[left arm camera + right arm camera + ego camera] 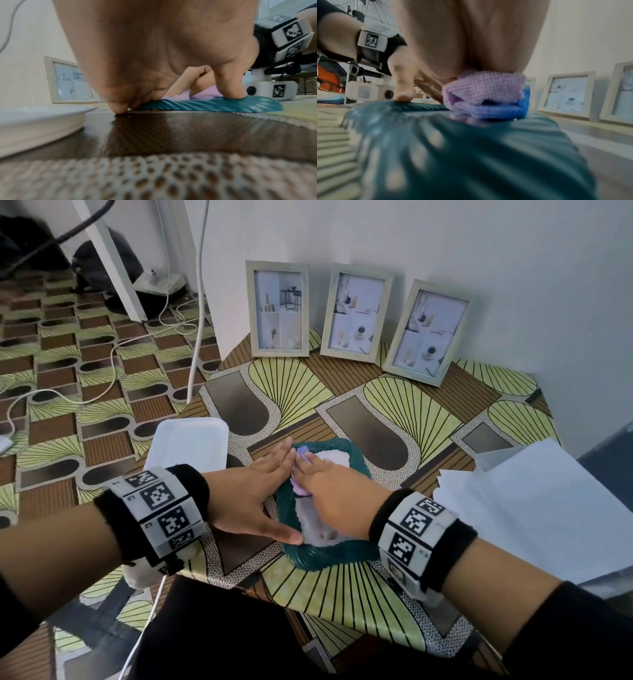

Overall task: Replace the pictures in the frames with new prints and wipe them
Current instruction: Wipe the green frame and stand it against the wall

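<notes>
Your teal frame (322, 553) lies flat on the patterned surface (394, 412), near its 6 o'clock edge. Your left hand (255, 494) rests flat, fingers straight, along the frame's 9 o'clock side. The head view shows only the back of that hand; the left wrist view shows its thumb (228, 86) pressing down on the frame's ribbed rim and its fingertips (120, 108) touching the surface beside the frame.

Your right hand (334, 498) is over the glass, fingers bent around a lilac cloth (301, 455). From the head view only small parts of the cloth show. The right wrist view shows it folded, lilac above and blue below, lying on the glass under the hand.

Three pale frames (356, 313) lean on the wall at 12 o'clock, upright and apart from each other. A white tray (191, 440) sits at 9 o'clock, near the left hand. White paper sheets (548, 508) lie at 3 o'clock.
</notes>
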`<state>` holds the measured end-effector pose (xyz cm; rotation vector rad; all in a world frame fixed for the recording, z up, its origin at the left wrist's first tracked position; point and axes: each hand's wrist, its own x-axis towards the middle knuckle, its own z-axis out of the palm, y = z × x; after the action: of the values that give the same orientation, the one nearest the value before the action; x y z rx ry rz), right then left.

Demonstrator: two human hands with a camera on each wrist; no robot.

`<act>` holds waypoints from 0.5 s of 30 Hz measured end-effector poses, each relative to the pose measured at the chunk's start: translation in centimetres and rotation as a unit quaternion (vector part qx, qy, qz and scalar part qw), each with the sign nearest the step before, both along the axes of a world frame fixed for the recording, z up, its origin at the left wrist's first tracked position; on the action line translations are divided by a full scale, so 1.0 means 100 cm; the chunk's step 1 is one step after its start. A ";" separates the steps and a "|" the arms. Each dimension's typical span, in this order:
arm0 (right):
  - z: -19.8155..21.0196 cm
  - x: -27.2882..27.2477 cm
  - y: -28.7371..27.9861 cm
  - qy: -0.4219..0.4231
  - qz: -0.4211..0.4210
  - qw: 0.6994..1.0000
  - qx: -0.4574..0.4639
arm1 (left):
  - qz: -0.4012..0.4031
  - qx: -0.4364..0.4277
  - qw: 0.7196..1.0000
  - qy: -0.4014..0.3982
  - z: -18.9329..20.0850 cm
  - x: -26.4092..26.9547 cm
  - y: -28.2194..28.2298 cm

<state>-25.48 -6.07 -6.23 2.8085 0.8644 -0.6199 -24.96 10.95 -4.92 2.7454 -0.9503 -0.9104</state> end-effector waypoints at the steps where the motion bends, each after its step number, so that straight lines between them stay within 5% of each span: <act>1: 0.002 -0.003 0.001 -0.002 0.012 1.000 -0.002 | 0.000 0.001 1.000 0.000 0.000 0.000 0.000; 7: 0.011 -0.052 -0.012 -0.015 0.110 0.994 -0.004 | -0.004 0.013 1.000 0.001 0.001 0.000 0.000; 10: 0.022 -0.071 -0.027 0.041 0.077 0.996 0.031 | -0.004 0.015 1.000 0.000 0.002 -0.001 0.000; 15: 0.022 -0.084 -0.052 0.018 0.077 0.997 0.018 | -0.002 0.013 1.000 0.001 0.004 -0.002 -0.001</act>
<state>-33.84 -11.30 -4.08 2.7363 1.0969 -0.6383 -25.14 10.82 -4.53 2.7650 -0.9509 -0.9333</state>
